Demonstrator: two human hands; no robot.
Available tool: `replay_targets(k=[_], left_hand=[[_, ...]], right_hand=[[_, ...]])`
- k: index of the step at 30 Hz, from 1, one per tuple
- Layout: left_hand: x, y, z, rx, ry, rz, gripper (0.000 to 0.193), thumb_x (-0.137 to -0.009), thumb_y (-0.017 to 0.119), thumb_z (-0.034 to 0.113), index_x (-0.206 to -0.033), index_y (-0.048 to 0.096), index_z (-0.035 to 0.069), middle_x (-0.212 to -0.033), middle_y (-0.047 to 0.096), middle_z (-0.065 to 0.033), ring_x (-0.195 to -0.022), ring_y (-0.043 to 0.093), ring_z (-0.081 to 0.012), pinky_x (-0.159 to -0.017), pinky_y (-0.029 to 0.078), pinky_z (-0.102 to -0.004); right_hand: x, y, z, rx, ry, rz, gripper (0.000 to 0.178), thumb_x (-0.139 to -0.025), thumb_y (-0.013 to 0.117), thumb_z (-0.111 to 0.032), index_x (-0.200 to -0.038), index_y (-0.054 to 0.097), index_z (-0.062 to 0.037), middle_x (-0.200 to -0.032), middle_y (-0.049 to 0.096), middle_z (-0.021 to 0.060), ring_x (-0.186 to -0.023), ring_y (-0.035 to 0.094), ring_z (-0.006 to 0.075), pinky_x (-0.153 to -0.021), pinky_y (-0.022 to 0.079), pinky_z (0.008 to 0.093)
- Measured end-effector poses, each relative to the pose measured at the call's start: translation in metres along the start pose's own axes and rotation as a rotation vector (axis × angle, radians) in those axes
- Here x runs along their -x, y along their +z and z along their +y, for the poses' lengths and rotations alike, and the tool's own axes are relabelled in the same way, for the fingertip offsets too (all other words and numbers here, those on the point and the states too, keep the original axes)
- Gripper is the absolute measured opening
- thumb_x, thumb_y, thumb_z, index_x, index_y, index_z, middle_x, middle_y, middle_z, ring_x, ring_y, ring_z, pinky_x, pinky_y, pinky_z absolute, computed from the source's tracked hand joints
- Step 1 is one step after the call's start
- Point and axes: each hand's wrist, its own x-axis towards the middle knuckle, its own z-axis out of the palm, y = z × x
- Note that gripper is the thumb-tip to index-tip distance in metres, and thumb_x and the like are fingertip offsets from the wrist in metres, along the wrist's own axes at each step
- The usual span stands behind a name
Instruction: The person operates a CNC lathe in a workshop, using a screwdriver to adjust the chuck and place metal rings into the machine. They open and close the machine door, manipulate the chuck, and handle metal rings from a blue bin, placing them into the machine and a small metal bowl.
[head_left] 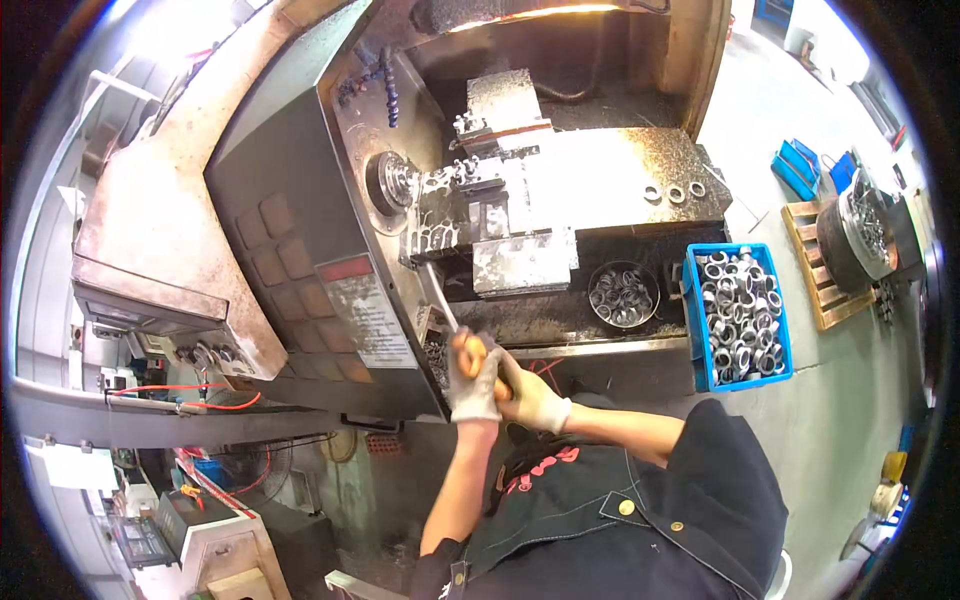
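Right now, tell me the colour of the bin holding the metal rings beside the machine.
Blue: the bin of metal rings shows best in the head view.

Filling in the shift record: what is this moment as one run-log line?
left hand: grips tool handle | right hand: grips same handle | long metal tool: angled into lathe | blue bin: metal rings

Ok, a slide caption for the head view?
Both gloved hands, left and right, grip a long tool at a lathe.

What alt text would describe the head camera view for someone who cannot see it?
Seen from above, a person's gloved left hand and right hand grip an orange-handled tool whose metal shaft reaches into an open lathe. Right of them, a blue crate and a round bowl hold metal rings.
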Motion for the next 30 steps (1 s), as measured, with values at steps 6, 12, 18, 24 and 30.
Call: replay_targets(k=[6, 12, 18, 24, 30], left_hand=[[-0.08, 0.029, -0.048, -0.681, 0.013, 0.045, 0.071, -0.067, 0.068, 0.017, -0.127, 0.033, 0.005, -0.104, 0.055, -0.0153, -0.091, 0.055, -0.024, -0.081, 0.044, -0.0338], [-0.192, 0.018, -0.076, -0.397, -0.107, 0.081, 0.032, -0.076, 0.055, 0.019, -0.105, 0.048, 0.007, -0.083, 0.058, -0.009, -0.072, 0.055, -0.0214, -0.065, 0.043, -0.0335], [-0.231, 0.054, -0.028, -0.896, 0.026, 0.14, 0.029, -0.068, 0.053, 0.024, -0.091, 0.059, 0.006, -0.085, 0.061, -0.0205, -0.081, 0.058, -0.0356, -0.068, 0.045, -0.041], [-0.281, 0.04, -0.022, -1.049, 0.114, 0.14, 0.033, -0.068, 0.049, 0.019, -0.094, 0.058, 0.0, -0.094, 0.059, -0.0251, -0.093, 0.055, -0.038, -0.079, 0.044, -0.0422], [-0.301, 0.03, -0.023, -1.029, 0.074, 0.079, 0.031, -0.069, 0.047, 0.018, -0.095, 0.057, 0.002, -0.094, 0.059, -0.025, -0.093, 0.055, -0.0385, -0.078, 0.044, -0.043]], right_hand=[[-0.036, -0.029, 0.021, -0.166, 0.145, -0.025, 0.061, -0.079, 0.055, -0.026, -0.128, 0.029, -0.0021, -0.107, 0.056, 0.0186, -0.099, 0.055, 0.0282, -0.084, 0.042, 0.0318], [-0.033, -0.064, 0.038, 0.159, -0.081, 0.083, 0.074, -0.074, 0.057, -0.032, -0.132, 0.026, 0.0007, -0.124, 0.042, 0.0263, -0.116, 0.041, 0.0335, -0.097, 0.032, 0.0331], [0.01, -0.084, 0.106, 0.062, 0.156, 0.083, 0.065, -0.075, 0.058, -0.03, -0.129, 0.033, -0.0027, -0.125, 0.044, 0.0207, -0.116, 0.043, 0.0283, -0.095, 0.035, 0.032], [0.039, -0.092, 0.101, 0.057, 0.187, 0.127, 0.055, -0.078, 0.058, -0.026, -0.126, 0.04, -0.0072, -0.118, 0.05, 0.0188, -0.111, 0.048, 0.0272, -0.091, 0.038, 0.0324], [0.046, -0.104, 0.125, 0.049, 0.327, 0.126, 0.05, -0.078, 0.058, -0.027, -0.122, 0.044, -0.009, -0.119, 0.05, 0.0164, -0.111, 0.048, 0.0284, -0.092, 0.038, 0.033]])
